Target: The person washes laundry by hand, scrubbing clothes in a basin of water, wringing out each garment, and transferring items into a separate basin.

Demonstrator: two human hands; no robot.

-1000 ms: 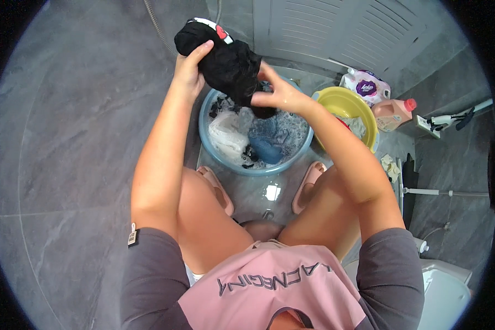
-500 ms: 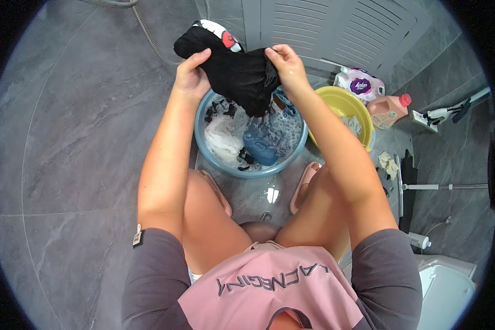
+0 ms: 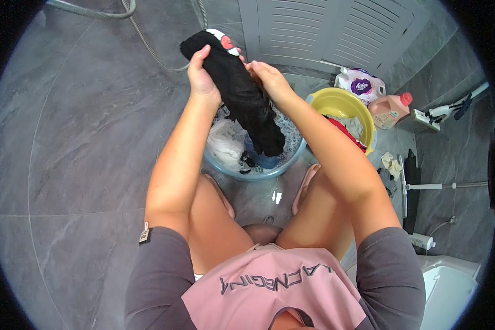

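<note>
A wet-looking black garment (image 3: 239, 88) with a white and red print at its far end hangs slantwise over a light blue basin (image 3: 261, 176). My left hand (image 3: 203, 80) grips it near the far end, thumb on top. At its right edge, my right hand (image 3: 269, 80) pinches the cloth, with the fingertips partly hidden. The garment's lower end dangles above the sudsy water. In the basin lie a white cloth (image 3: 225, 144) and a blue cloth (image 3: 267, 161), the latter mostly covered by the garment.
Right of the basin stands a yellow basin (image 3: 315, 100) holding red and pale cloths. Beyond it are a plastic-wrapped pack (image 3: 362, 83) and a pink bottle (image 3: 389, 110) with a red cap. A grey louvred panel (image 3: 297, 33) rises behind; a shower hose (image 3: 148, 47) hangs far left.
My right hand has moved left, closer to my left hand. The black garment has swung from stretched sideways to hanging lengthwise toward me. More of the yellow basin's red cloth shows.
</note>
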